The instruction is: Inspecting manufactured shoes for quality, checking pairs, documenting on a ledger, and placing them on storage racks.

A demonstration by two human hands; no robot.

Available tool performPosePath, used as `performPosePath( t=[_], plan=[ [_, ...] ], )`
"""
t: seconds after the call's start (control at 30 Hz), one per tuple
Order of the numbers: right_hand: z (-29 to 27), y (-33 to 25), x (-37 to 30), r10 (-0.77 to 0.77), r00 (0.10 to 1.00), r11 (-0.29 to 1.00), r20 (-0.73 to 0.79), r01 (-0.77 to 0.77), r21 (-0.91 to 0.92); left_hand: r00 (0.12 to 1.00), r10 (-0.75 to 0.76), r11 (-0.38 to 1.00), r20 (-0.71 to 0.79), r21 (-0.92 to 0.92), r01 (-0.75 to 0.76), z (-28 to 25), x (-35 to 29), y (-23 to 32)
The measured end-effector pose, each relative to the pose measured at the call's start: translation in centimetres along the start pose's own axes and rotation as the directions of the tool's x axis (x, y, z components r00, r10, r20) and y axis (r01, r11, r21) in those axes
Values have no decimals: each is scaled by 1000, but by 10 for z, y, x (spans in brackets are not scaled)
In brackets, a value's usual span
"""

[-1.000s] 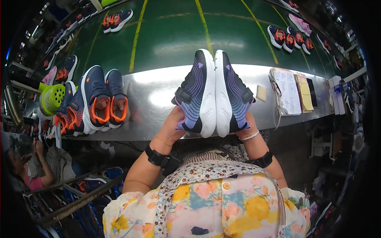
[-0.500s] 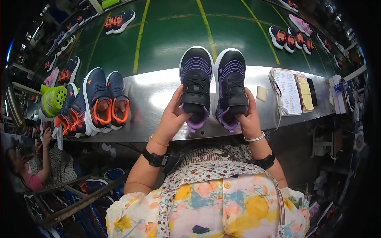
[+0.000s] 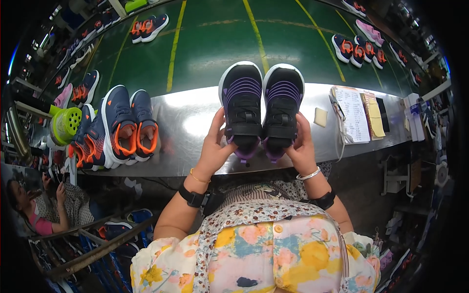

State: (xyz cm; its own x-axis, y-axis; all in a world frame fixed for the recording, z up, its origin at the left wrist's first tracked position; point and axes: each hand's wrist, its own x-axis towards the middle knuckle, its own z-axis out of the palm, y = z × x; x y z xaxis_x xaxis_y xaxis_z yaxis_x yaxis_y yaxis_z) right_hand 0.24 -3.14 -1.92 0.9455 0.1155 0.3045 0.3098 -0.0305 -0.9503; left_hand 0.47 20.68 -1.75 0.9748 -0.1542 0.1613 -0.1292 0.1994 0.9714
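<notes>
I hold a pair of purple and black shoes side by side, tops facing up, toes pointing away from me, over a shiny metal table (image 3: 190, 122). My left hand (image 3: 215, 146) grips the left shoe (image 3: 241, 105) at its heel and side. My right hand (image 3: 300, 146) grips the right shoe (image 3: 282, 105) the same way. Both shoes have white soles, black straps and purple heels. The two shoes touch each other along their inner sides.
A pair of navy and orange shoes (image 3: 128, 124) stands on the table to the left, with more shoes and a green perforated object (image 3: 66, 124) beyond. A clipboard with papers (image 3: 352, 115) and a small yellow note (image 3: 320, 117) lie right. A green conveyor belt (image 3: 220, 34) carries further shoe pairs. A person (image 3: 29, 210) sits lower left.
The shoes were held sole to sole on their sides a second ago. I have turned them so their tops face up, and they now sit lower and flatter in my hands.
</notes>
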Motion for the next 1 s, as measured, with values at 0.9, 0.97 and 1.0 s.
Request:
performPosePath(
  t=[0.9, 0.97, 1.0],
  plan=[
    [9, -40, 0, -124, 987, 512, 104, 153, -845, 962, 269, 308, 43, 943, -129, 8, -5, 28],
    [8, -37, 6, -93, 979, 452, 179, 202, -869, 969, 228, 353, 96, 919, -174, 7, 0, 23],
    [4, -36, 10, -90, 980, 453, 180, 201, -868, 971, 225, 368, 81, 916, -161, 7, 1, 23]
  ],
)
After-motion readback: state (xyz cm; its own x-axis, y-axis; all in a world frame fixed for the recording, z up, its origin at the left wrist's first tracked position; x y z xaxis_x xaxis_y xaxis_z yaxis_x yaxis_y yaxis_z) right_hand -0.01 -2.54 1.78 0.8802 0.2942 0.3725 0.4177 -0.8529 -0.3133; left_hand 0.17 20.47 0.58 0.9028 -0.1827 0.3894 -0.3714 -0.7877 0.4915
